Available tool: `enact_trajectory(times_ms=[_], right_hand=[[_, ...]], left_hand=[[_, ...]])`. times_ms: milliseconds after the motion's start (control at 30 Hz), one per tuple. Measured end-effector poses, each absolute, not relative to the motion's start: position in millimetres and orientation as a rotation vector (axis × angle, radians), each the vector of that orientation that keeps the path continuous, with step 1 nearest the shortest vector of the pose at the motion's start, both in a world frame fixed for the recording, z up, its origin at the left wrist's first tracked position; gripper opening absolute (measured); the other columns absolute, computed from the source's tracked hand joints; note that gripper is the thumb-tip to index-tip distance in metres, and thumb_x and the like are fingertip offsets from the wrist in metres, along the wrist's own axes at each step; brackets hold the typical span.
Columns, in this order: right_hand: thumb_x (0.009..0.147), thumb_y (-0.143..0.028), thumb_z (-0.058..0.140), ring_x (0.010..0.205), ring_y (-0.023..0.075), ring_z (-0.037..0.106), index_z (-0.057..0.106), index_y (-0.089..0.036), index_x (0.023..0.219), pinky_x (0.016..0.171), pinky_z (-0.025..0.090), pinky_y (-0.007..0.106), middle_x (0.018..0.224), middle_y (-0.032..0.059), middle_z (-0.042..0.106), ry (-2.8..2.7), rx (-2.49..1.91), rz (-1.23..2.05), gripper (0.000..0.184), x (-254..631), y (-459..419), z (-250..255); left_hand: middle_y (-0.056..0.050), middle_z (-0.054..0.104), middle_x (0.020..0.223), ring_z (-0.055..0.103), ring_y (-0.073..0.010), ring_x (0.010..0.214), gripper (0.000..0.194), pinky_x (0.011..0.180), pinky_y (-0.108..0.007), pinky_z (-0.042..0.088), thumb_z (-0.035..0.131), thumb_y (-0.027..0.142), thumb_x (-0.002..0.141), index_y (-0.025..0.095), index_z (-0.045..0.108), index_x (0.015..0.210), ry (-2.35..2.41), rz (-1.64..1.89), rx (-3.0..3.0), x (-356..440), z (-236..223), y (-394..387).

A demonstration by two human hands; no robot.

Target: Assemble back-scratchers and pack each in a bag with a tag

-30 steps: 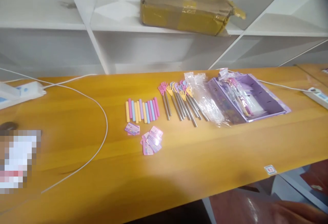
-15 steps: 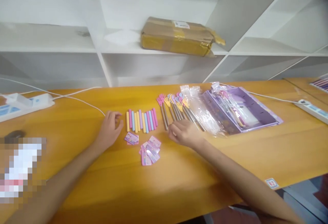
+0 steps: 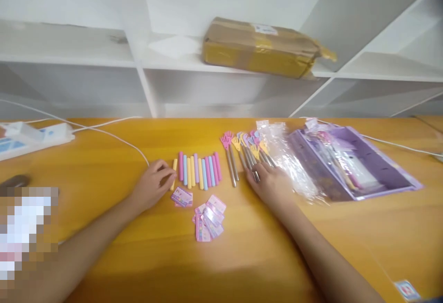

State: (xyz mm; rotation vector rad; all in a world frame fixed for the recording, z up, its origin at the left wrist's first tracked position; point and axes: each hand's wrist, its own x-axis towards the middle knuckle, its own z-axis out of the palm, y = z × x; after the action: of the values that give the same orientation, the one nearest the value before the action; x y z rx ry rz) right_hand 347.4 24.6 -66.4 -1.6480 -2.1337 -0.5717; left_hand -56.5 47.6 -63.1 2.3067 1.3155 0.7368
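Observation:
My left hand [image 3: 154, 184] pinches a yellow tube-like stick [image 3: 175, 168] at the left end of a row of pastel sticks [image 3: 196, 171]. That stick leans slightly and stands apart from the others. My right hand [image 3: 272, 184] is over the lower ends of several back scratchers [image 3: 244, 150], its fingers curled round the metal shafts. They have small hand-shaped heads in pink, yellow, blue and purple. Which shaft it grips is partly hidden. Two more back scratchers [image 3: 232, 169] lie just left of it. Below the sticks are pink printed cards [image 3: 209, 220] and a smaller card stack [image 3: 182, 196].
Clear plastic bags [image 3: 290, 160] lie right of the back scratchers, beside a purple box [image 3: 384, 173] holding packaged items. A power strip [image 3: 38, 139] and white cables lie at the left. A taped parcel [image 3: 263, 49] rests on the white shelf [image 3: 173, 63] behind.
My left hand has moved right and closed on the end yellow stick, which now leans away from the row. My right hand has shifted right onto the shafts. The view has shifted slightly.

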Motion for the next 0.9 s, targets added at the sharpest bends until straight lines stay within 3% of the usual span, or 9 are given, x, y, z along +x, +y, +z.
enact_trajectory(times_ms=[100,200,433,667,900], right_hand=[[0.106,-0.040,0.059,0.062,0.0162,0.052,0.065,-0.018,0.077,0.067,0.031,0.032,0.073,0.0036,0.065,-2.180,-1.613,-0.590,0.037,345.9,23.5,-71.2],[0.107,-0.042,0.061,0.061,0.0156,0.053,0.064,-0.018,0.077,0.069,0.031,0.032,0.071,0.0024,0.065,-2.193,-1.592,-0.567,0.039,341.8,23.6,-72.1],[0.107,-0.040,0.055,0.060,0.0149,0.053,0.060,-0.017,0.072,0.067,0.028,0.032,0.069,0.0038,0.066,-2.213,-1.686,-0.539,0.042,333.9,22.7,-75.1],[0.107,-0.045,0.052,0.053,0.0147,0.055,0.062,-0.019,0.084,0.057,0.012,0.029,0.070,0.0034,0.069,-2.288,-2.072,-0.430,0.036,324.3,12.9,-74.0],[0.108,-0.050,0.049,0.060,0.0228,0.068,0.067,-0.020,0.091,0.055,0.028,0.029,0.069,0.0063,0.070,-2.271,-2.390,-0.116,0.039,314.9,14.7,-53.2]], left_hand=[[-0.004,0.059,0.098,0.060,-0.0199,0.092,0.022,0.088,-0.035,0.048,0.054,0.032,0.106,0.021,0.069,0.096,1.371,0.752,2.279,-54.2,-63.5,46.6],[-0.005,0.060,0.102,0.061,-0.0219,0.096,0.011,0.090,-0.037,0.050,0.060,0.029,0.100,0.021,0.066,0.104,1.448,0.774,2.252,-52.4,-67.0,47.1],[-0.006,0.063,0.101,0.062,-0.0265,0.096,0.030,0.088,-0.041,0.051,0.067,0.022,0.088,0.018,0.061,0.117,1.555,0.757,2.224,-48.7,-74.5,46.3],[-0.005,0.062,0.091,0.062,-0.0263,0.091,0.031,0.084,-0.040,0.053,0.066,0.016,0.089,0.017,0.062,0.120,1.598,0.687,2.183,-47.5,-72.5,42.2],[-0.013,0.068,0.118,0.064,-0.0287,0.110,0.052,0.099,-0.044,0.055,0.055,0.006,0.091,0.014,0.055,0.142,1.634,0.698,2.220,-47.2,-75.6,41.4]])
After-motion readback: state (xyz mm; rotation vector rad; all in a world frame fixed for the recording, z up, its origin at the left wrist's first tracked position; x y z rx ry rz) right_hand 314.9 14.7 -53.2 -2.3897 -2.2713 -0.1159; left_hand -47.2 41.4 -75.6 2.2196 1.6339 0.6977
